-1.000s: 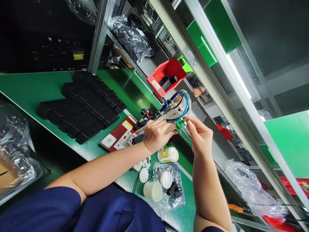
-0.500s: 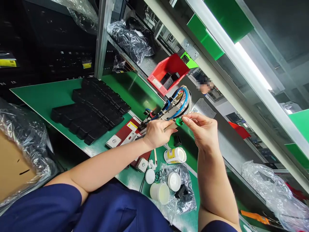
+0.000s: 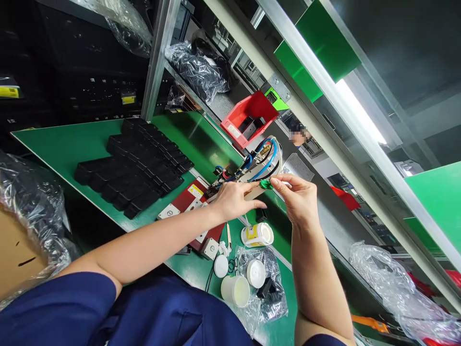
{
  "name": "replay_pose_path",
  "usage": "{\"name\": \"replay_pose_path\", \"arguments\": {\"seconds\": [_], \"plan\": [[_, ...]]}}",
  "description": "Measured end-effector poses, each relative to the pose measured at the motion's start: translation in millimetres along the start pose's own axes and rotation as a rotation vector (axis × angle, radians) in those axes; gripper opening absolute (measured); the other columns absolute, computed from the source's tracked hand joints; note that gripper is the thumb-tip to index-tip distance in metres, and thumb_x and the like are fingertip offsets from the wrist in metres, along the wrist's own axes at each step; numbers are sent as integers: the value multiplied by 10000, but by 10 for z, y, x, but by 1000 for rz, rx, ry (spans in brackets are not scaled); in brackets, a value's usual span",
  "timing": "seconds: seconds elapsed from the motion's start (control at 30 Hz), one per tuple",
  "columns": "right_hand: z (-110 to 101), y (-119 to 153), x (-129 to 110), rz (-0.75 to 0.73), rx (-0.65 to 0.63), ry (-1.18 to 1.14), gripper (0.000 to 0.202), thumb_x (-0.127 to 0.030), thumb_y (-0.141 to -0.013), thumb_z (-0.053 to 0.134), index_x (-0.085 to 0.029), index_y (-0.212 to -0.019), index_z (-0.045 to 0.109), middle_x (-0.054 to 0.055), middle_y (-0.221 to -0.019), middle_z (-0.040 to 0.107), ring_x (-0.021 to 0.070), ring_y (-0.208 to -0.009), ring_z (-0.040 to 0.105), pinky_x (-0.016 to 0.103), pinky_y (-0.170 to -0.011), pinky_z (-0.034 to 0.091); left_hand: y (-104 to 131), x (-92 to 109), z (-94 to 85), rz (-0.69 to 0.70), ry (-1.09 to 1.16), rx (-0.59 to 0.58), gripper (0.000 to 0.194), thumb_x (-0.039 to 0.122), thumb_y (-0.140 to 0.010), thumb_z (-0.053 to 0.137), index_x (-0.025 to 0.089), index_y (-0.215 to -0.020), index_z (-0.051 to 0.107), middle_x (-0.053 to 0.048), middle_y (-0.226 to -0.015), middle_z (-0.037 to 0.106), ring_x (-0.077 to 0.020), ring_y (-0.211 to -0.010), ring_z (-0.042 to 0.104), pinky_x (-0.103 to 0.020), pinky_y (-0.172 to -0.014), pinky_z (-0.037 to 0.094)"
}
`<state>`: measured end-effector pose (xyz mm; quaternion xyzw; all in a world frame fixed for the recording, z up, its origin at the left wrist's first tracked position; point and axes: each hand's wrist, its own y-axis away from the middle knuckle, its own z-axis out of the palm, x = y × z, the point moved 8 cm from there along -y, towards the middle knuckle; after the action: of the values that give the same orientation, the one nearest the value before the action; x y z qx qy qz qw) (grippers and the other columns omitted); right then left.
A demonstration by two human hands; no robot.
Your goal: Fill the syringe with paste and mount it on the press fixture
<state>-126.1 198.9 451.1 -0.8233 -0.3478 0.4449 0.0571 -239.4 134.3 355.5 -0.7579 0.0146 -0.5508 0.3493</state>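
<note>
My right hand (image 3: 300, 194) pinches a small green piece (image 3: 265, 184) between thumb and fingers, in front of the machine with blue tubes (image 3: 268, 161). My left hand (image 3: 236, 199) is just left of the piece, its index finger reaching to the piece's edge and its thumb held apart below. A red fixture (image 3: 184, 196) with metal blocks lies partly behind my left forearm. Below my hands stand a white jar with a yellow label (image 3: 257, 234) and an open white tub (image 3: 236, 290).
Rows of black cases (image 3: 133, 168) cover the bench's left part. A red bin (image 3: 248, 117) sits behind the machine. White lids, black rings and a plastic bag (image 3: 275, 300) lie near my body. Clear plastic wrap (image 3: 392, 288) is at the right.
My left thumb has spread away from its index finger, while the green piece has tilted flatter in my right hand. The camera view has shifted slightly.
</note>
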Motion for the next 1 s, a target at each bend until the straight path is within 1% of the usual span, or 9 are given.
{"name": "replay_pose_path", "arguments": {"seconds": [0.07, 0.17, 0.27, 0.37, 0.53, 0.63, 0.77, 0.9, 1.0], "plan": [[-6, 9, -9, 1, 7, -1, 240, -427, -663, 817, -217, -755, 744, 32, -758, 728, 160, -665, 639, 299, -604, 529, 48, 46, -22, 3, -19, 103, 382, 421, -705, 785, 206, -1015, 734, -52, -859, 756, -187, -730, 668, -282, -709, 487], [-5, 27, -15, 19, -3, -10, 238, -429, -666, 814, -221, -760, 750, 28, -753, 729, 161, -662, 639, 298, -603, 519, 42, 80, 17, 22, -8, 105, 171, 320, -783, 723, 193, -895, 748, -43, -779, 747, -159, -651, 635, -264, -649, 463], [-11, 53, -13, 20, -20, -16, 228, -426, -681, 804, -228, -782, 754, 27, -792, 737, 167, -707, 652, 309, -651, 521, -19, 55, 58, 20, 80, 15, 141, 278, -803, 690, 161, -856, 751, -23, -695, 718, -124, -586, 572, -237, -586, 423], [-70, 114, 58, 8, 36, -40, 247, -431, -715, 775, -236, -866, 754, 34, -899, 744, 183, -817, 666, 326, -728, 524, -81, 23, 83, 24, 140, -89, 159, 273, -792, 680, 132, -802, 753, 7, -602, 656, -110, -576, 538, -219, -573, 401], [-124, 372, 471, 126, 201, -183, 321, -466, -762, 706, -212, -956, 731, 67, -925, 735, 219, -899, 670, 325, -684, 513, -149, -6, 132, 64, 250, -251, 236, 314, -799, 615, 123, -830, 751, 20, -617, 636, -138, -640, 564, -232, -630, 447], [50, 503, 651, 190, 126, -318, 330, -446, -704, 756, -213, -936, 730, 74, -935, 734, 232, -899, 670, 351, -707, 527, -179, -38, 184, 64, 317, -363, 249, 308, -801, 592, 119, -848, 748, 16, -605, 628, -132, -599, 549, -234, -600, 442], [217, 508, 597, 149, 59, -357, 334, -407, -633, 809, -244, -915, 735, 41, -946, 715, 215, -870, 649, 399, -813, 538, -209, -60, 220, 69, 306, -481, 244, 271, -822, 566, 134, -906, 748, 9, -689, 673, -128, -639, 580, -229, -641, 460], [272, 409, 491, 113, 75, -331, 286, -407, -637, 804, -247, -866, 744, 36, -974, 677, 207, -893, 622, 373, -799, 539, -181, -8, 171, 112, 189, -499, 293, 290, -895, 491, 166, -987, 741, 10, -734, 699, -127, -661, 614, -224, -659, 466], [315, 361, 468, 97, 86, -348, 259, -393, -651, 799, -243, -857, 749, 40, -993, 656, 213, -958, 608, 360, -819, 529, -101, 43, 79, 126, 1, -390, 289, 260, -916, 478, 206, -1048, 730, -1, -745, 724, -143, -661, 641, -238, -652, 462]]}}
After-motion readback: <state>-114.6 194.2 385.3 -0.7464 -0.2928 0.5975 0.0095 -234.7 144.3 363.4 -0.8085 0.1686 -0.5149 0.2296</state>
